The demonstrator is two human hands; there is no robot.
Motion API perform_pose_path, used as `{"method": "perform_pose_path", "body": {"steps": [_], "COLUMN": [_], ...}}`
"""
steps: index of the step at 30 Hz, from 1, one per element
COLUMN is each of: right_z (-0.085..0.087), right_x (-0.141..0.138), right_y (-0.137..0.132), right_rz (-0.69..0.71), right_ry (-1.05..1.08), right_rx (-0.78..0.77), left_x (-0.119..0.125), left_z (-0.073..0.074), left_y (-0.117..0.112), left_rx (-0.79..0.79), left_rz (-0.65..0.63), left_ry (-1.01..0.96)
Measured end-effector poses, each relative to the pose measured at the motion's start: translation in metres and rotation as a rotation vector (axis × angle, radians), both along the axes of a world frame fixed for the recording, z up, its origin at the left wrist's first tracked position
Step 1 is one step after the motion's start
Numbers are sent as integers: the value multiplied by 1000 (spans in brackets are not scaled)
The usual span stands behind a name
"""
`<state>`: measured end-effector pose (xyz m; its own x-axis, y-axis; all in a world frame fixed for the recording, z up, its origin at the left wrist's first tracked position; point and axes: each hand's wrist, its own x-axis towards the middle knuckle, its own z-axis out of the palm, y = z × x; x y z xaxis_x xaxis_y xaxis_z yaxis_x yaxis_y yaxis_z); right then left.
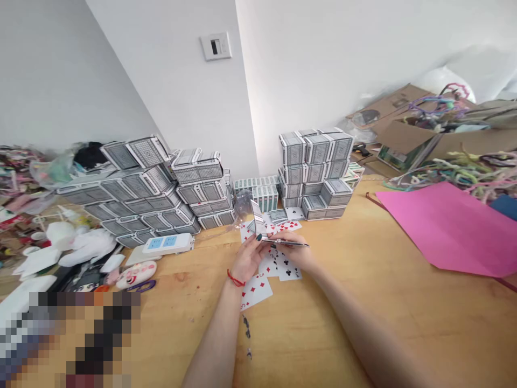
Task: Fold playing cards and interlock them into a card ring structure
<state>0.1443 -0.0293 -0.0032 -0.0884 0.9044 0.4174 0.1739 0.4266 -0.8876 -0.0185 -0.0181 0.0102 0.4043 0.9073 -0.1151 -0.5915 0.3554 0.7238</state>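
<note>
Both my hands meet over loose playing cards (257,292) spread face up on the wooden table. A tilted playing card (258,216) rises from the fingers of my left hand (247,261), which has dark nails and a red string bracelet (235,278) at the wrist. My right hand (297,251) is closed on another playing card (291,243), seen nearly edge-on. The fingertips overlap, so how the cards touch each other is partly hidden. Just behind lie a face-down card (278,216) and more face-up cards.
Stacked blocks of folded cards stand at left (151,194) and right (315,172), with green-white card packs (265,198) between. A white power strip (169,243), purple-handled scissors (141,286) and clutter lie left. At right are pink paper (448,231), a cardboard box (464,143) and coloured strands.
</note>
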Motion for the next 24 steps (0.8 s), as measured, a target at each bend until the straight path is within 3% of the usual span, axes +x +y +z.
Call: {"method": "perform_pose_path", "body": {"steps": [3,8,12,15,19,24], "right_z": [-2,3,15,22,25,19], "right_x": [13,32,28,20,12,13], "right_y": [3,5,0,-4,-6,-5], "right_rz": [-22,4,122,112,77,14], "right_ry": [-171,-447,-735,-904,-985,-919], "right_rx": [-34,-261,-295,-341,-411,-424], "left_x": [-3,-9,-11,-10,-10,-11], "left_z": [1,5,7,6,5,10], "left_y": [2,4,5,6,7,5], "left_rx": [8,-4,-75,-111,-125,-87], "left_rz": [56,168,187,180,166,109], "left_ry": [-12,-57,-94,-127,-154,-109]}}
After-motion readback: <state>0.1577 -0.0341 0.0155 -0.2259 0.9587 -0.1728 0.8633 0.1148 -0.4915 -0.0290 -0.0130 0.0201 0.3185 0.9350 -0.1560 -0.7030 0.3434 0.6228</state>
